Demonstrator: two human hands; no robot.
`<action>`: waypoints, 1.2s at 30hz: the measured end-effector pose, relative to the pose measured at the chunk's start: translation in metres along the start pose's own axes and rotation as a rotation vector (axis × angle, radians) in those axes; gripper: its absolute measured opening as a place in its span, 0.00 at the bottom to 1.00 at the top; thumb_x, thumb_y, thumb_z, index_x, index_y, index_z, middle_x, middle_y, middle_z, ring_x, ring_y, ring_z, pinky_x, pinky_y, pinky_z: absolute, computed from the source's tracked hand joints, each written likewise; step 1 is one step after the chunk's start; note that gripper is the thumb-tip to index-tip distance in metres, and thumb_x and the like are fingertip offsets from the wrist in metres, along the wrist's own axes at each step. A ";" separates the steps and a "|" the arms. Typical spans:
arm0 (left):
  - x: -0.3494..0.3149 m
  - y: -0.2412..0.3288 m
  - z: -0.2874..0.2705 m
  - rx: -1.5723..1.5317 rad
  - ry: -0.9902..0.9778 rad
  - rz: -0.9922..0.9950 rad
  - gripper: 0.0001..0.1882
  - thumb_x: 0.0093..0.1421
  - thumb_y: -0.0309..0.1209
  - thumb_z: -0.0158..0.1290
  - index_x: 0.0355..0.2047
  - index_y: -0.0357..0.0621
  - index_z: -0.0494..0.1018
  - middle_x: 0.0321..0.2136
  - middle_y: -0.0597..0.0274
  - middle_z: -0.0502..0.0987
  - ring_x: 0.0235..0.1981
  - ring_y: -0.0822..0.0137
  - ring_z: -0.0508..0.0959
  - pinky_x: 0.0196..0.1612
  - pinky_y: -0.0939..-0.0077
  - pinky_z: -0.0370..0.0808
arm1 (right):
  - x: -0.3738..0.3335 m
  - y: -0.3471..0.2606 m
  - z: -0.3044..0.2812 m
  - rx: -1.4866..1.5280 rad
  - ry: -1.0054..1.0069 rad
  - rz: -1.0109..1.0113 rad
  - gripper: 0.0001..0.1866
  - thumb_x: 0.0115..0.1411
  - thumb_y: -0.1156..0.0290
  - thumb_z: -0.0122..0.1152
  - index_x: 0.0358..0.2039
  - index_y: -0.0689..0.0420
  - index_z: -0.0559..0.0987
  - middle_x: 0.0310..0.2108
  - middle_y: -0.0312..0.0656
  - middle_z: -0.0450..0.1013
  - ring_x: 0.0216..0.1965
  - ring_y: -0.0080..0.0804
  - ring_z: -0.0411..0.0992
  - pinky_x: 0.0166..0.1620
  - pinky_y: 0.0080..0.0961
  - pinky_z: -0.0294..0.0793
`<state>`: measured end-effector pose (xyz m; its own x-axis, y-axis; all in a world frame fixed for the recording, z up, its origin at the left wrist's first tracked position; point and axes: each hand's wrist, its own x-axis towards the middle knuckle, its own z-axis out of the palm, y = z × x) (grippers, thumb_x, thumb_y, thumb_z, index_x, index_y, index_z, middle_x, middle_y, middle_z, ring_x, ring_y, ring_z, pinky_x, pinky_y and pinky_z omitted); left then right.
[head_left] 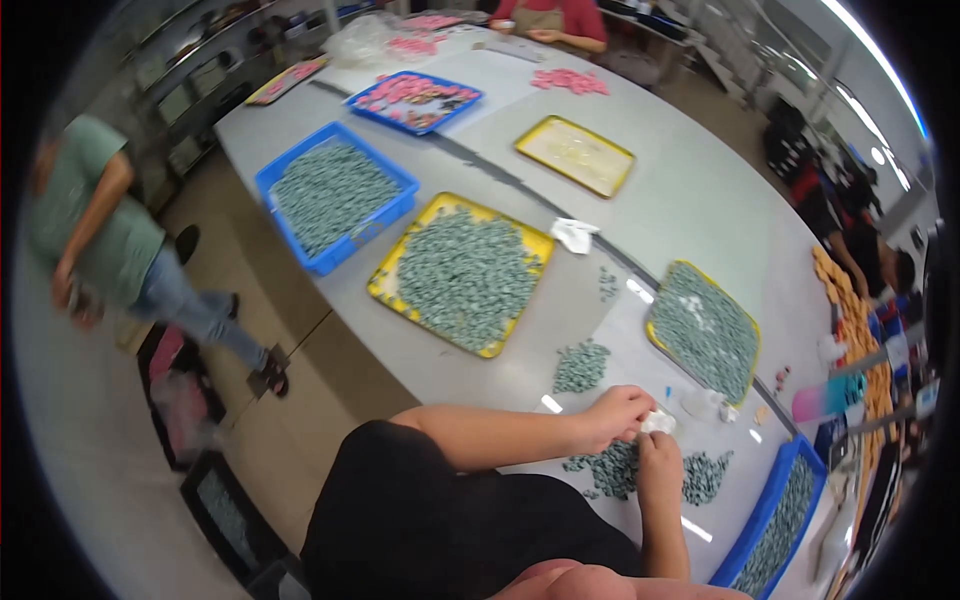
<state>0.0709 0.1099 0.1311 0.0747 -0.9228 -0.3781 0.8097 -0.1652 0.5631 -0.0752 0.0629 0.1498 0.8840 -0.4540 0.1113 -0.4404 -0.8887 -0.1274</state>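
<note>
One small white item sits between the fingertips of the left hand and the right hand, both with bent fingers closed on it; whether a further piece is pinched there is too small to tell. It is held over the near part of the pale table, just above a heap of green pieces partly hidden by the right forearm. To its right lies a second green heap, and beyond the left wrist a smaller pile. Room for the left arm runs in a strip of tabletop between that forearm and the yellow tray of green pieces. On the right, space is tighter: a white crumpled bundle lies near the hands, touching or nearly touching the lower rim of another yellow-rimmed tray, while a long blue container stands along the near right side. The table's left edge slopes down toward the left elbow; a blue bin stands right at that edge, farther off.
</note>
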 end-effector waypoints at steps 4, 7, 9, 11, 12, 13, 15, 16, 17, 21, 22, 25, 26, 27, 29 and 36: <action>0.011 -0.007 0.014 -0.022 -0.056 -0.030 0.06 0.59 0.27 0.45 0.33 0.38 0.67 0.20 0.69 0.63 0.14 0.81 0.57 0.15 0.86 0.52 | -0.006 0.023 -0.005 0.020 -0.049 0.058 0.06 0.48 0.76 0.48 0.27 0.62 0.72 0.29 0.48 0.69 0.34 0.46 0.69 0.36 0.36 0.69; 0.021 -0.014 0.029 0.027 -0.051 -0.039 0.06 0.59 0.27 0.45 0.33 0.37 0.66 0.20 0.69 0.62 0.14 0.81 0.57 0.15 0.86 0.52 | -0.014 0.043 -0.007 0.073 -0.017 0.083 0.04 0.48 0.76 0.48 0.25 0.62 0.70 0.27 0.48 0.67 0.32 0.47 0.68 0.35 0.37 0.68; 0.028 -0.019 0.040 0.074 -0.023 -0.046 0.06 0.59 0.27 0.45 0.34 0.37 0.66 0.20 0.69 0.62 0.14 0.81 0.56 0.15 0.85 0.52 | -0.018 0.054 -0.011 0.100 -0.008 0.106 0.03 0.48 0.76 0.47 0.24 0.61 0.69 0.26 0.48 0.67 0.32 0.47 0.68 0.34 0.38 0.68; 0.034 -0.023 0.049 0.101 -0.038 -0.077 0.06 0.59 0.27 0.45 0.34 0.36 0.66 0.20 0.69 0.62 0.15 0.81 0.57 0.15 0.86 0.52 | -0.022 0.068 -0.009 0.153 0.001 0.089 0.02 0.47 0.76 0.48 0.22 0.61 0.67 0.25 0.49 0.66 0.30 0.47 0.67 0.33 0.38 0.67; 0.036 -0.026 0.052 0.115 -0.030 -0.086 0.06 0.59 0.27 0.45 0.34 0.36 0.66 0.20 0.69 0.62 0.15 0.81 0.57 0.15 0.86 0.52 | -0.025 0.073 -0.011 0.154 0.004 0.116 0.02 0.47 0.76 0.48 0.22 0.61 0.67 0.25 0.49 0.66 0.30 0.47 0.67 0.33 0.38 0.67; 0.042 -0.031 0.052 0.141 -0.052 -0.085 0.07 0.60 0.28 0.44 0.35 0.36 0.66 0.21 0.69 0.62 0.15 0.81 0.57 0.16 0.86 0.52 | -0.026 0.077 -0.014 0.189 0.021 0.102 0.03 0.45 0.78 0.49 0.23 0.62 0.68 0.25 0.49 0.66 0.30 0.46 0.67 0.33 0.38 0.67; 0.046 -0.037 0.058 0.142 -0.066 -0.107 0.07 0.61 0.28 0.44 0.35 0.36 0.66 0.21 0.69 0.62 0.15 0.81 0.56 0.16 0.86 0.52 | -0.026 0.085 -0.017 0.227 0.040 0.108 0.04 0.43 0.79 0.50 0.24 0.63 0.69 0.24 0.49 0.66 0.29 0.46 0.68 0.33 0.37 0.68; 0.048 -0.039 0.061 0.134 -0.067 -0.106 0.08 0.61 0.29 0.44 0.36 0.36 0.66 0.21 0.69 0.62 0.15 0.81 0.56 0.16 0.87 0.52 | -0.025 0.088 -0.020 0.309 0.149 0.085 0.06 0.43 0.80 0.52 0.26 0.62 0.71 0.25 0.48 0.67 0.29 0.45 0.68 0.33 0.36 0.68; 0.049 -0.042 0.064 0.160 -0.062 -0.108 0.09 0.62 0.30 0.44 0.36 0.35 0.67 0.21 0.70 0.63 0.15 0.82 0.56 0.16 0.88 0.51 | -0.028 0.090 -0.022 0.388 0.261 0.062 0.08 0.43 0.81 0.54 0.28 0.62 0.72 0.26 0.47 0.68 0.29 0.44 0.68 0.33 0.35 0.69; 0.054 -0.050 0.072 0.173 -0.091 -0.138 0.10 0.63 0.30 0.43 0.36 0.35 0.67 0.22 0.70 0.64 0.15 0.83 0.56 0.16 0.89 0.51 | -0.039 0.100 -0.026 0.528 0.318 0.149 0.10 0.45 0.81 0.58 0.31 0.60 0.75 0.29 0.45 0.69 0.30 0.42 0.70 0.33 0.31 0.70; 0.055 -0.051 0.073 0.170 -0.085 -0.115 0.09 0.63 0.30 0.43 0.36 0.35 0.68 0.21 0.70 0.64 0.15 0.83 0.57 0.15 0.89 0.51 | -0.042 0.101 -0.028 0.560 0.310 0.212 0.09 0.46 0.80 0.59 0.31 0.60 0.76 0.29 0.44 0.70 0.30 0.40 0.70 0.32 0.29 0.71; 0.058 -0.052 0.075 0.194 -0.082 -0.114 0.09 0.63 0.30 0.43 0.35 0.36 0.69 0.21 0.70 0.64 0.14 0.83 0.58 0.14 0.89 0.52 | -0.045 0.102 -0.037 0.604 0.357 0.294 0.08 0.46 0.79 0.61 0.30 0.60 0.76 0.28 0.43 0.70 0.29 0.37 0.71 0.31 0.26 0.72; 0.059 -0.053 0.075 0.219 -0.086 -0.131 0.09 0.63 0.30 0.43 0.34 0.36 0.69 0.21 0.70 0.64 0.14 0.83 0.57 0.14 0.89 0.52 | -0.044 0.103 -0.039 0.613 0.412 0.308 0.07 0.46 0.80 0.62 0.29 0.60 0.76 0.26 0.42 0.70 0.28 0.36 0.71 0.30 0.26 0.72; 0.058 -0.054 0.078 0.219 -0.087 -0.138 0.09 0.63 0.30 0.43 0.34 0.36 0.69 0.21 0.70 0.64 0.14 0.83 0.57 0.14 0.89 0.52 | -0.046 0.106 -0.035 0.590 0.463 0.281 0.08 0.45 0.80 0.63 0.28 0.60 0.76 0.25 0.42 0.70 0.27 0.35 0.71 0.29 0.25 0.72; 0.056 -0.058 0.081 0.229 -0.155 -0.251 0.10 0.63 0.31 0.43 0.34 0.36 0.69 0.21 0.70 0.65 0.14 0.83 0.57 0.14 0.89 0.52 | -0.047 0.111 -0.024 0.547 0.521 0.205 0.08 0.45 0.80 0.63 0.28 0.61 0.76 0.25 0.42 0.70 0.27 0.35 0.71 0.29 0.25 0.72; 0.066 -0.062 0.075 0.243 -0.169 -0.253 0.09 0.62 0.30 0.44 0.32 0.37 0.69 0.21 0.68 0.67 0.14 0.83 0.58 0.14 0.89 0.53 | -0.051 0.118 -0.021 0.383 0.554 0.072 0.10 0.43 0.82 0.64 0.29 0.59 0.78 0.26 0.39 0.72 0.25 0.32 0.71 0.27 0.22 0.71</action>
<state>-0.0180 0.0330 0.1265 -0.2229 -0.8832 -0.4126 0.6274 -0.4540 0.6327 -0.1753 -0.0207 0.1500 0.5990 -0.5675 0.5649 -0.3180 -0.8160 -0.4827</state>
